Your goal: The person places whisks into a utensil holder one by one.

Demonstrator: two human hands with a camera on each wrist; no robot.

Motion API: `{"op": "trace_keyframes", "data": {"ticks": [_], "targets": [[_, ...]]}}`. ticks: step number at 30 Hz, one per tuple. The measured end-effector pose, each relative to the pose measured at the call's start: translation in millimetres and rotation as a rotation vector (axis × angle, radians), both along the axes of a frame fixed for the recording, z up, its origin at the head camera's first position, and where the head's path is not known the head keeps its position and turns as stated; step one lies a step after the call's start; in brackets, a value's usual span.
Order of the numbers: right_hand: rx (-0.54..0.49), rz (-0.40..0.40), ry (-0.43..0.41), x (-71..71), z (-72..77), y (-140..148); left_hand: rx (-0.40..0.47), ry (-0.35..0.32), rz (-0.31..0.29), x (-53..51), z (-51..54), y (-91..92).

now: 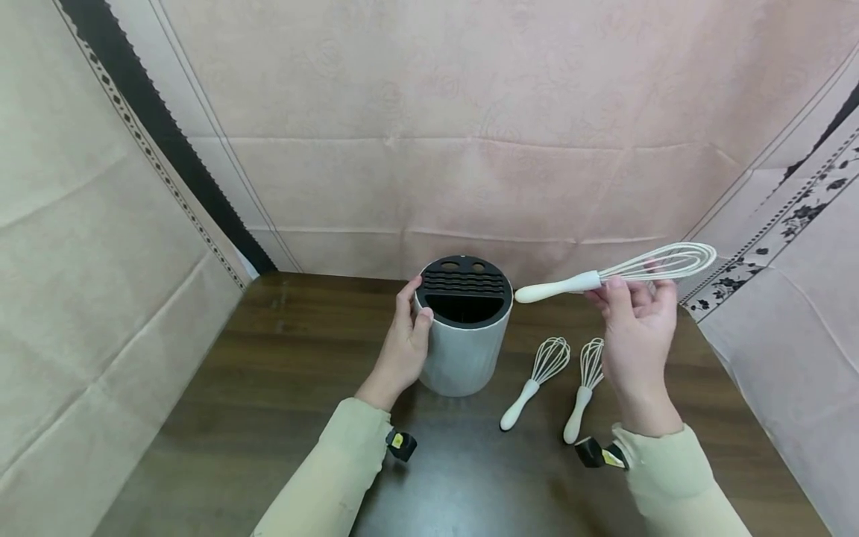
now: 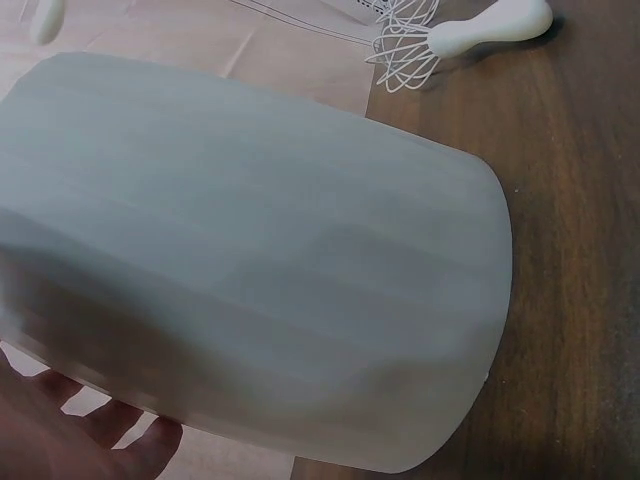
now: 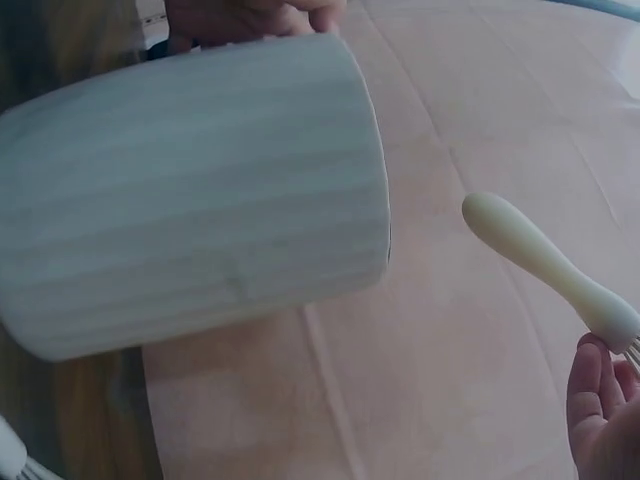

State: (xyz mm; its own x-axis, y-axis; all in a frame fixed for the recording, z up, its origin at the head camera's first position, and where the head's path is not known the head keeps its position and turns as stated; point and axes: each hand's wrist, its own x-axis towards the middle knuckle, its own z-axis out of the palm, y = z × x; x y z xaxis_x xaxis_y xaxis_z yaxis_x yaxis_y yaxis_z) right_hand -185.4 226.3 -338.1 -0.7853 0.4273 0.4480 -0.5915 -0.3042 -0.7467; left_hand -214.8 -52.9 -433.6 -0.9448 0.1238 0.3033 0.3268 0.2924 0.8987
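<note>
1. Whisk (image 1: 590,280) is pinched near its neck by the right hand (image 1: 634,321), right of centre, handle aimed left; some fingers seem kinda hidden.
2. Grey pot (image 1: 467,354) is gripped mid-frame by the left hand (image 1: 405,339).
3. Two more whisks (image 1: 531,387) are laid on the table (image 1: 282,403), lower right of centre.

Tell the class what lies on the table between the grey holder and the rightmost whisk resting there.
The head view shows a second whisk lying between the grey holder and the rightmost whisk.

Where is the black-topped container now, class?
In the head view, the container is near the middle, the left hand on its left, the raised whisk just right of its rim.
</note>
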Motion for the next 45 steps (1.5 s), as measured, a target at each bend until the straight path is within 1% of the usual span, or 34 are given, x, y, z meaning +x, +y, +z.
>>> {"op": "trace_keyframes", "data": {"ticks": [6,9,13,18,21,25,29,33,38,45], "targets": [[0.132,0.033,0.018,-1.9,1.5,-21.0,0.001,-0.006,-0.001,0.0,0.2,1.3],[0.223,0.041,0.042,-4.3,-0.5,-30.4,0.001,-0.011,0.005,-0.1,-0.1,1.9],[0.302,0.084,0.069,-9.8,-4.9,-42.4,-0.002,-0.016,0.012,0.1,-0.5,1.9],[0.389,0.12,0.057,-15.7,-9.4,-58.3,0.003,-0.01,0.003,0.6,0.2,1.4],[0.49,0.113,0.043,-17.1,-11.4,-67.1,0.006,-0.01,0.001,0.9,0.2,1.0],[0.654,0.095,0.024,-17.1,-13.3,-77.2,0.006,-0.014,0.009,1.8,0.1,0.9],[0.823,0.076,0.031,-17.5,-14.3,-86.4,-0.003,-0.009,0.025,1.9,-0.1,1.5],[0.972,0.056,0.047,-17.7,-14.6,-94.4,-0.007,0.002,0.022,0.9,-0.8,1.8],[1.071,0.063,0.042,-18.4,-14.4,-102.2,-0.001,0.008,0.019,0.9,-0.6,1.7],[1.183,0.079,-0.005,-22.8,-15.1,-108.2,0.005,0.017,0.018,-0.9,-1.1,2.0]]}}
